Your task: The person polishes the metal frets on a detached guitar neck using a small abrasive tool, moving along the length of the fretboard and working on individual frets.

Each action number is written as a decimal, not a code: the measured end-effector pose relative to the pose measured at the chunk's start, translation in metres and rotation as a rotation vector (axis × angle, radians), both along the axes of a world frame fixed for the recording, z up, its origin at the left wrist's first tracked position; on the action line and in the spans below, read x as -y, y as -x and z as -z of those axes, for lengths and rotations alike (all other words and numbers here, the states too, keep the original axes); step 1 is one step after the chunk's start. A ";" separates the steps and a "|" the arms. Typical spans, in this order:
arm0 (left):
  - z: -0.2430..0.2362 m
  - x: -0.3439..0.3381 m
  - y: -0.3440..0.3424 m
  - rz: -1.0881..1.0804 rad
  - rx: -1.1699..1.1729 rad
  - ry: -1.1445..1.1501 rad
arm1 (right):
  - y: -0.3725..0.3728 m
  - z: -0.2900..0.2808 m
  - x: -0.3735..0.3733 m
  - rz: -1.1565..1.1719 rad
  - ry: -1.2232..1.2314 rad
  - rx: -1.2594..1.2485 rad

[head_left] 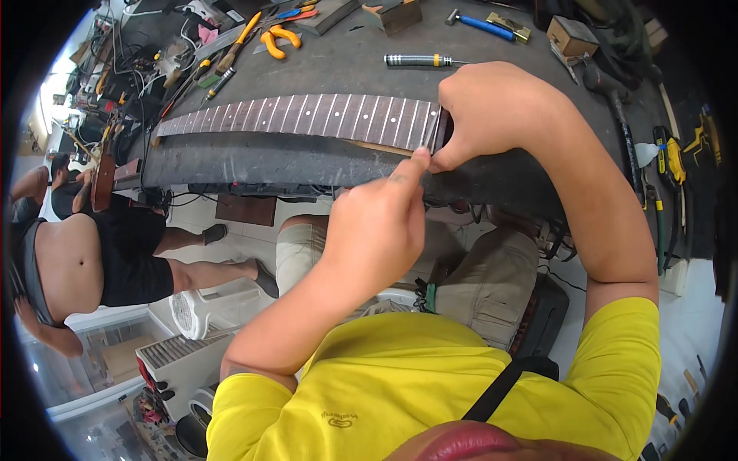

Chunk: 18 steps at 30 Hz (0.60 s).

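Observation:
A guitar neck [307,115] with a dark fretboard, pale frets and dot inlays lies face up along the bench's near side. At its right end is my right hand [496,111], closed around the end with the thumb on the near edge. My left hand [377,223] is closed at the near edge, its fingertips pinching a thin metal strip [431,132] that slants over the last frets. What kind of strip it is cannot be made out. Behind the neck's right end lies a screwdriver [417,60] with a silver and yellow handle, partly behind my right hand.
Orange-handled pliers [278,42], a blue-handled hammer [484,24] and a wooden block [572,36] lie farther back on the dark bench [346,69]. Cables and tools crowd the far left. More tools line the right. Another person [84,261] stands at the left beyond the bench.

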State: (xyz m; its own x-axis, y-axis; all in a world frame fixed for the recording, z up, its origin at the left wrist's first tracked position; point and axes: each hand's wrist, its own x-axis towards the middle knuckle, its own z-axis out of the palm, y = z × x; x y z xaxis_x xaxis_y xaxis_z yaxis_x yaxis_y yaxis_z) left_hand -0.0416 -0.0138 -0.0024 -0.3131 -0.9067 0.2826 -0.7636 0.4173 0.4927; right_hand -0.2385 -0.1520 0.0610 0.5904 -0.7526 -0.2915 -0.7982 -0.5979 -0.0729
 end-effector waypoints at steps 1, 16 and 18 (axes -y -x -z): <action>0.000 0.005 0.003 0.011 -0.012 0.011 | 0.002 0.001 0.000 0.014 -0.011 0.037; 0.016 -0.030 -0.008 0.019 -0.002 0.083 | 0.006 0.012 0.005 -0.012 0.037 0.072; 0.006 -0.025 -0.005 0.020 0.051 0.053 | 0.004 0.011 0.001 -0.037 0.054 0.068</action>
State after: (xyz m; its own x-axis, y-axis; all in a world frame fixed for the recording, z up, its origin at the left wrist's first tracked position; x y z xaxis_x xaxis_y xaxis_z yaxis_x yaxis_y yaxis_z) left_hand -0.0371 0.0110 -0.0083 -0.3467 -0.8841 0.3134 -0.7783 0.4576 0.4299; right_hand -0.2421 -0.1530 0.0503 0.6354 -0.7432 -0.2095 -0.7697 -0.6316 -0.0936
